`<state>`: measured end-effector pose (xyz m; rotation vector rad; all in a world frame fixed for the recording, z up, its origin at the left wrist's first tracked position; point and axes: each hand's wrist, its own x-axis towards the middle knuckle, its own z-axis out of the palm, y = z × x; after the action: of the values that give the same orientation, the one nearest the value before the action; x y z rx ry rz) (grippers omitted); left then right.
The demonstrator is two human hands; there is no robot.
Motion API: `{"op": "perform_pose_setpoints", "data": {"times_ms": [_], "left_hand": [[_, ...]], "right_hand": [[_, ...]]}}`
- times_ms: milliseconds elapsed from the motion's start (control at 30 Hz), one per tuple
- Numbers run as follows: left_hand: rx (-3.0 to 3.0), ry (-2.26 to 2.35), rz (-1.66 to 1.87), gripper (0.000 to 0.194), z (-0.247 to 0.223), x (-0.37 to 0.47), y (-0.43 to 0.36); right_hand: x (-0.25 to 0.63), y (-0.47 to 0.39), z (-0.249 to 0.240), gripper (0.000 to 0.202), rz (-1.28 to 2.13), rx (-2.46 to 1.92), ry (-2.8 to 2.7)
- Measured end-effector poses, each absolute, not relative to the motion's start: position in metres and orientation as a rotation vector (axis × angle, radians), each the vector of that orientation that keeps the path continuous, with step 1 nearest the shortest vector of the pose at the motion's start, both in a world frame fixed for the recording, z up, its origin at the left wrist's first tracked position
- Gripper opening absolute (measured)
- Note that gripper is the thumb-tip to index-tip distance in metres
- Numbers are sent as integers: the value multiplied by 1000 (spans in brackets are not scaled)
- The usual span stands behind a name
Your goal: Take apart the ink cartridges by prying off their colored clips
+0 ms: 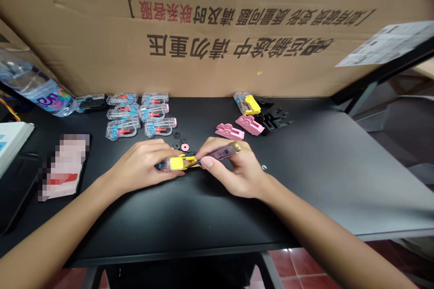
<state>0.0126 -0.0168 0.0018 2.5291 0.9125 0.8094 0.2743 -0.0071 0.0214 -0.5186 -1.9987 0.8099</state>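
Near the middle of the black table, my left hand [145, 165] is closed around a small clear and yellow plastic piece [176, 163]. My right hand [233, 167] grips a screwdriver-like tool [222, 151] with a translucent purple handle, its thin tip pointing left at the yellow part's right end. Just behind the hands lie several small black rings and a pink ring [185, 147]. Two pink plastic parts [250, 124] sit behind my right hand, beside black parts [273, 122] and another clear and yellow piece [251, 104].
Several clear toy-like assemblies [159, 127] stand in rows at the back left. A phone [66, 167], a bottle [50, 95] and a white box [11, 142] are at the left. A large cardboard sheet [237, 72] rises behind the table.
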Motion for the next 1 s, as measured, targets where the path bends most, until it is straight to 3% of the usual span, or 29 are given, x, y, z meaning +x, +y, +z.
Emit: {"op": "perform_pose_setpoints", "data": {"times_ms": [467, 767, 1000], "left_hand": [[2508, 941, 800, 28, 1, 12, -16], [2643, 1013, 1107, 27, 3, 16, -18], [2721, 1166, 1080, 36, 0, 10, -13]], "right_hand": [[277, -7, 22, 5, 699, -545, -2105], [274, -3, 14, 16, 580, -466, -1960], [273, 0, 13, 11, 500, -605, -1940]]}}
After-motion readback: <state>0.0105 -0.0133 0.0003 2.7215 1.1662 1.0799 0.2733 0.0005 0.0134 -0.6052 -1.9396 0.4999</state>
